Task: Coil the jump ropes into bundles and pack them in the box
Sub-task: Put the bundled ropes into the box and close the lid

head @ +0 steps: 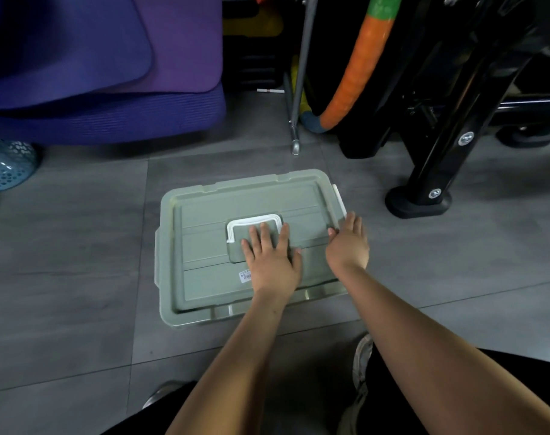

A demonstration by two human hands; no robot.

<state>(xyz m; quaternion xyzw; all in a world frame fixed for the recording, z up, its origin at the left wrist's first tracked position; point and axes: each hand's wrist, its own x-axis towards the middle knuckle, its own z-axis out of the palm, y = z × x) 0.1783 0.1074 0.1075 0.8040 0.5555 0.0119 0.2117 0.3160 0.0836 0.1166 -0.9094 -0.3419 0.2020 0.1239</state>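
On grey floor tiles [79, 277] beside stacked purple mats [110, 73], my left hand [272, 262] and right hand [349, 246] press flat, fingers straight, on the box [204, 246] lid.

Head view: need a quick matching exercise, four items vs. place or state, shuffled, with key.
Column 1
1. left hand
2. right hand
3. box lid
4. white carry handle

Column 2
A. closed on the box, barcode sticker near its front
B. flat on the lid's middle, fingers just below the handle
C. at the lid's right edge, next to the white side latch
D. folded down in the lid's centre recess

Pairs: 1-B, 2-C, 3-A, 4-D
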